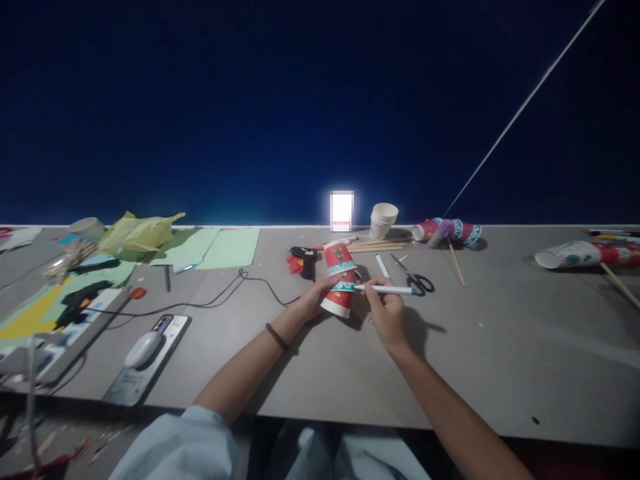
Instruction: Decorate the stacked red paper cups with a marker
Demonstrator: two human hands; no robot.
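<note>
In front of me, my left hand (315,298) is closed around the side of a red paper-cup piece (340,259), made of decorated cups joined together with white and teal bands. My right hand (386,308) pinches a white marker (393,290) with a blue end pointing right; the marker's tip meets the teal band near the middle of the cups. Behind the cups lies a black glue gun (303,255) beside red scraps (295,265). Black-handled scissors (419,280) and a pen cap or second marker (383,265) rest just beyond my right hand.
White stacked cups (384,220) and wooden sticks (380,247) stand at the back. Decorated cup pieces lie right (453,231). Left are green paper (230,248), a yellow bag (136,237), a power strip (83,333), a phone (125,385) with a white case on it, and a black cable (200,305).
</note>
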